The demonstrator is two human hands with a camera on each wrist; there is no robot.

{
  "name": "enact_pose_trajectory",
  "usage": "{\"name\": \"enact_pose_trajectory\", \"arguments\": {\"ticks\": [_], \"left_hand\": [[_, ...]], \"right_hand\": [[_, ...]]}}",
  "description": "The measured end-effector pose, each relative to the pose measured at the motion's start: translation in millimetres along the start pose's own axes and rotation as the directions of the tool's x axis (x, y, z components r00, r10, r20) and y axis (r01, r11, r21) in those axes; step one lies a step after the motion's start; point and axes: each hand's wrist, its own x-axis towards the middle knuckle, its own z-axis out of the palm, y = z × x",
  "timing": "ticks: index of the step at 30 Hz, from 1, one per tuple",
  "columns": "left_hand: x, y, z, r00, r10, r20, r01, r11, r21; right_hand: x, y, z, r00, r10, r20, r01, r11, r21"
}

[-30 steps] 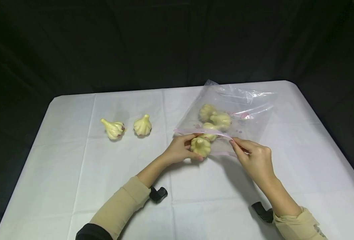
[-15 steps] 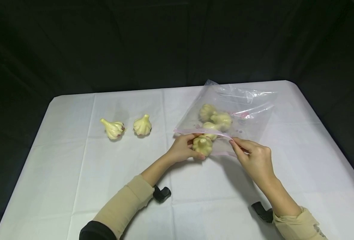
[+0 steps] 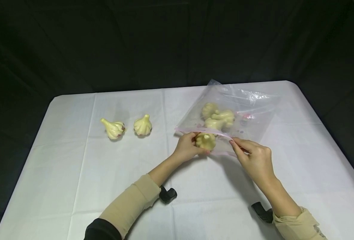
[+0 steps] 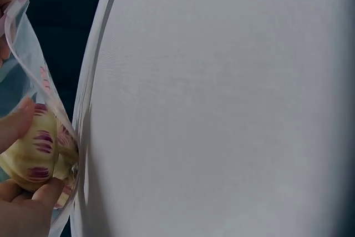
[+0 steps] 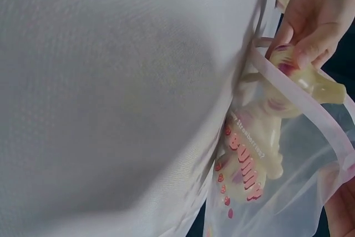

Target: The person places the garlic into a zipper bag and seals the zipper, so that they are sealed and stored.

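My left hand grips a pale yellow garlic bulb in the mouth of a clear zip bag. Purple streaks mark this bulb in the left wrist view, where thumb and fingers hold it from two sides. The pink zip strip of the bag crosses over its upper part. My right hand pinches the bag's upper pink edge between thumb and fingers and holds it raised. Through the plastic, three more garlic bulbs show, bunched just behind the strip. Red lettering is printed on the bag.
Two garlic bulbs lie apart on the white tablecloth to the left: one tipped sideways, one with its stem up. A black curtain hangs behind the far table edge. Small black wrist cameras sit below both hands.
My left hand has moved right and slightly away from me, carrying the garlic bulb farther under the zip strip. The bulbs inside have shifted with the bag. My right hand has stayed put.
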Motion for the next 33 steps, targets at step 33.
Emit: {"name": "enact_pose_trajectory", "arguments": {"ticks": [33], "left_hand": [[14.0, 2.7, 14.6, 0.986, 0.014, -0.166, 0.0, 0.996, 0.085]], "right_hand": [[0.4, -1.0, 0.5, 1.0, 0.002, -0.006, -0.002, 1.0, 0.022]]}}
